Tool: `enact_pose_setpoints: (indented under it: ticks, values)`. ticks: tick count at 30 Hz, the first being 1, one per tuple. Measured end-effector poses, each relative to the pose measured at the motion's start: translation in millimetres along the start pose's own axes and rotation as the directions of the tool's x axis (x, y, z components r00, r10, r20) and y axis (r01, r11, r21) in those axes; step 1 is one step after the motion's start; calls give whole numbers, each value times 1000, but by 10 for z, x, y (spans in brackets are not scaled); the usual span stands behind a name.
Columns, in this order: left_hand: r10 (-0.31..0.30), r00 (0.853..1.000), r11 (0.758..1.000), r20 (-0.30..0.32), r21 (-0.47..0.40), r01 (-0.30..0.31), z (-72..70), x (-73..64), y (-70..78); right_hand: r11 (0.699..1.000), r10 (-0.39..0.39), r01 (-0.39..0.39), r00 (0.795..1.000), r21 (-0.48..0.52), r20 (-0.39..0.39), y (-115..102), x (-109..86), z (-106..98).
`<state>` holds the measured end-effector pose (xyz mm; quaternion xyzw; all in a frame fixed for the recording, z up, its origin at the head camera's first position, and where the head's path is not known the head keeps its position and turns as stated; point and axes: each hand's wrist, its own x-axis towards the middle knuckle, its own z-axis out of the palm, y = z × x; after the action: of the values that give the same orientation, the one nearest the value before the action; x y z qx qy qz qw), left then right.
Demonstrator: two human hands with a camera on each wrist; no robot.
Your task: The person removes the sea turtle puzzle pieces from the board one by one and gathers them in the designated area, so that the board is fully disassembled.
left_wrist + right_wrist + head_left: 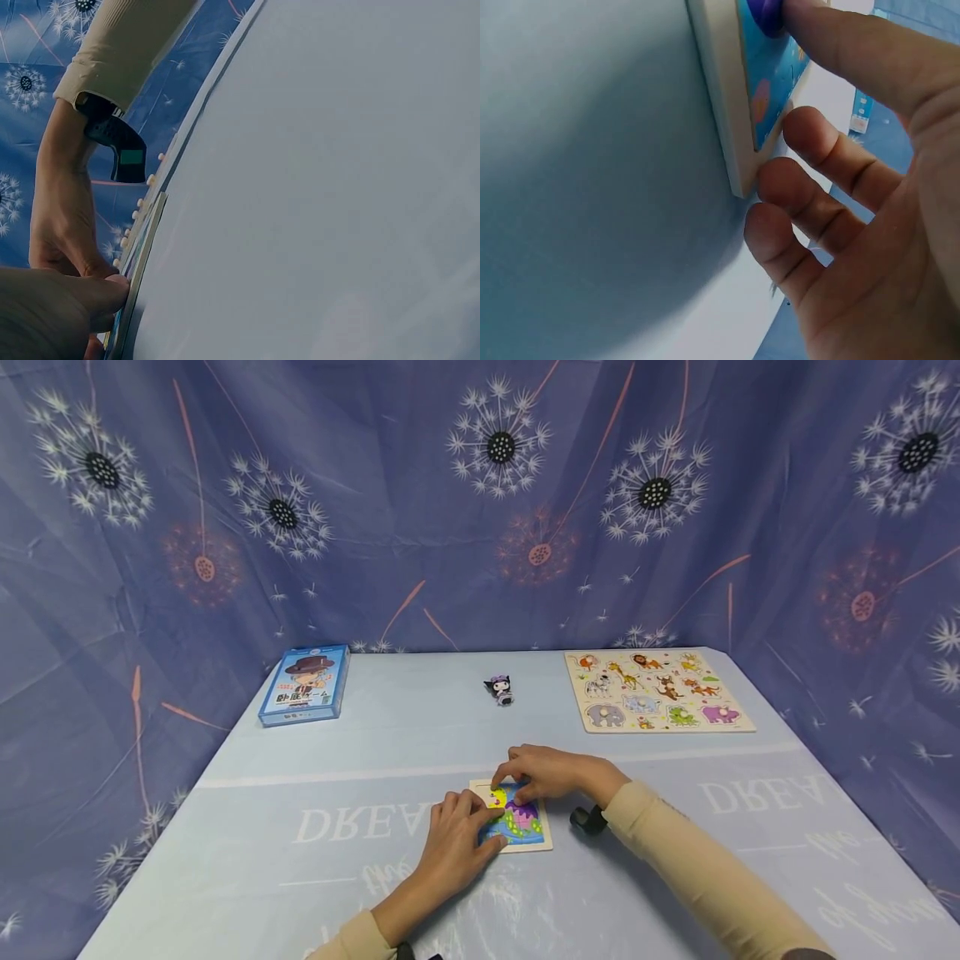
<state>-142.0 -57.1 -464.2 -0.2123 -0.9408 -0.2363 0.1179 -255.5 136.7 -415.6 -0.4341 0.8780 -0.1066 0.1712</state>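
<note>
A small square jigsaw puzzle (534, 833) with a pale wooden frame lies flat before me, its picture blue with purple, pink, green and yellow parts. My left hand (456, 842) rests over its left side, index finger and thumb spread on the picture. From the upper right, my right hand (551, 772) reaches over the top edge. In the right wrist view, the right thumb (855, 49) presses on a purple part, while other bent fingers (791, 184) lie along the frame's edge. The left hand (60, 307) hides part of the puzzle in its wrist view.
Behind the puzzle stands a small black-and-white figurine (501, 690). A blue boxed game (306, 687) lies at the back left of the table (247, 860). At the back right is a wooden animal peg board (660, 690). A patterned blue curtain (420, 527) surrounds the table.
</note>
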Motion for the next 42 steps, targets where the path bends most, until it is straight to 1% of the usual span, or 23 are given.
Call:
enact_pose_setpoints:
  ticks: [4,9,12,14,16,20,23,25,29,32,35,37,40,42]
  values:
    - [-3,1000,1000,5,9,3,-3,-6,-1,1000,-4,4,1000,-9,19,-25,9,-25]
    - [-8,1000,1000,4,20,8,-4,-14,-3,999,1,2,998,-45,57,-33,38,-40]
    - [-5,1000,1000,0,18,5,-1,-13,3,998,22,-16,995,-60,99,-37,71,-53]
    - [-1,1000,1000,1,16,1,1,-12,8,998,39,-33,991,-50,125,-37,90,-59]
    - [2,1000,1000,3,17,-2,2,-12,12,998,53,-49,990,-33,133,-36,98,-63]
    - [0,1000,1000,3,25,0,-3,-15,7,999,52,-53,994,12,98,-24,79,-45]
    - [1,1000,999,2,33,-1,-12,-18,-1,999,32,-34,998,22,59,-13,41,-14]
    - [1,1000,999,0,36,-1,-18,-18,-6,1000,12,-13,999,15,43,-13,18,-6]
    - [3,1000,999,-9,37,-3,-18,-11,-10,998,-17,19,999,-61,42,-20,18,-25]
    - [8,1000,1000,-10,30,-7,-8,-1,-4,996,1,5,998,-91,69,-39,45,-57]
    - [10,1000,1000,-7,25,-10,3,1,3,998,31,-25,995,-64,95,-61,65,-75]
    - [10,1000,1000,-4,25,-10,5,-1,8,999,40,-37,994,-36,98,-63,71,-66]
    - [11,1000,1000,-2,30,-11,3,-5,9,999,43,-43,996,5,74,-53,60,-29]
    - [12,1000,999,-2,34,-12,-3,-3,8,998,59,-59,998,18,31,-46,37,4]
